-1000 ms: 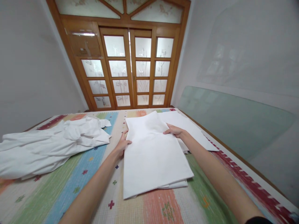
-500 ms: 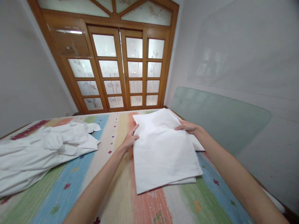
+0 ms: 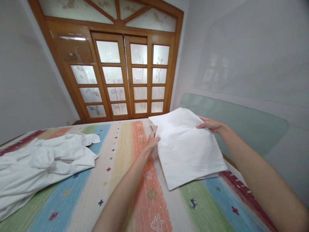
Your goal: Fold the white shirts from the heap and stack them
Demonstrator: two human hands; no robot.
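Note:
A folded white cloth is held by both my hands over the right part of the striped bedspread. My left hand pinches its left edge, thumb on top and the other fingers partly hidden. On the opposite edge, my right hand grips with the thumb on top, its fingers beneath the cloth. The layers hang together, and a lower layer peeks out at the near right. What kind of item the cloth is cannot be made out.
A crumpled white garment lies on the left of the bedspread. Along the right wall stands a pale green headboard-like panel. Wooden doors with frosted panes close off the far end.
Both hands have carried the folded white cloth to the right and slightly away from me. The part of it sticking out at the right is now hidden. The crumpled garment stays put.

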